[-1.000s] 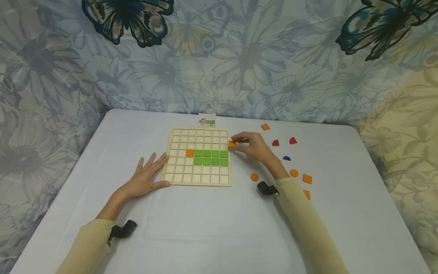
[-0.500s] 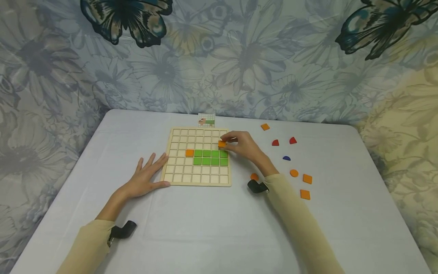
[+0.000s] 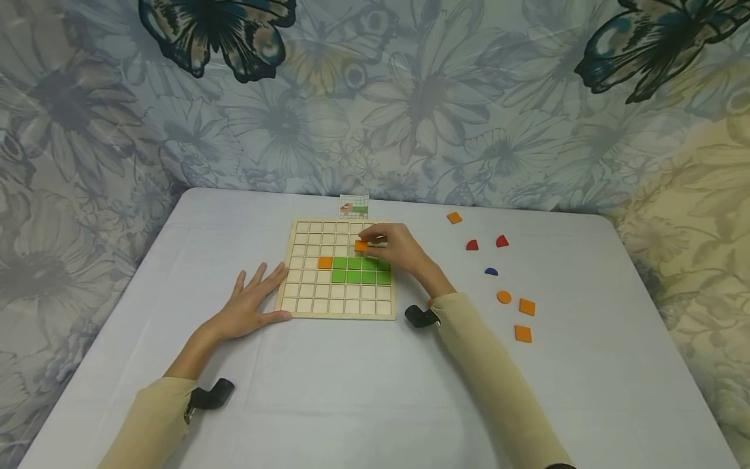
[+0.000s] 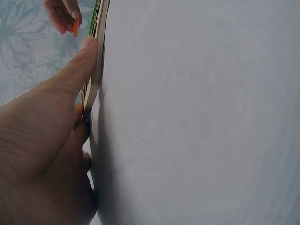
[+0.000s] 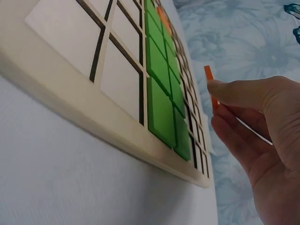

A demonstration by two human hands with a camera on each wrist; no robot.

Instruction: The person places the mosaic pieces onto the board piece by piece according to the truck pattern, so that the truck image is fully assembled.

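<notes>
A pale wooden grid board [image 3: 305,306] lies on the table with two rows of green square tiles [image 3: 354,269] and one orange square tile [image 3: 325,262] set in its cells. My right hand [image 3: 401,247] pinches another orange square tile [image 3: 361,245] between thumb and fingers, held above the board over the rows behind the green ones. The right wrist view shows that held tile [image 5: 209,77] edge-on, raised off the board. My left hand [image 3: 249,306] rests with spread fingers at the board's left edge, its thumb [image 4: 84,56] along the near corner.
A small picture card [image 3: 354,206] lies behind the board. To the right are scattered loose pieces: orange squares [image 3: 523,334], an orange disc [image 3: 504,297], red wedge pieces [image 3: 472,245] and a blue half-disc [image 3: 491,271]. Another orange piece is mostly hidden by the right wrist.
My right hand has carried the orange square tile leftward, from the board's right edge to over its cells. The left hand has stayed in place.
</notes>
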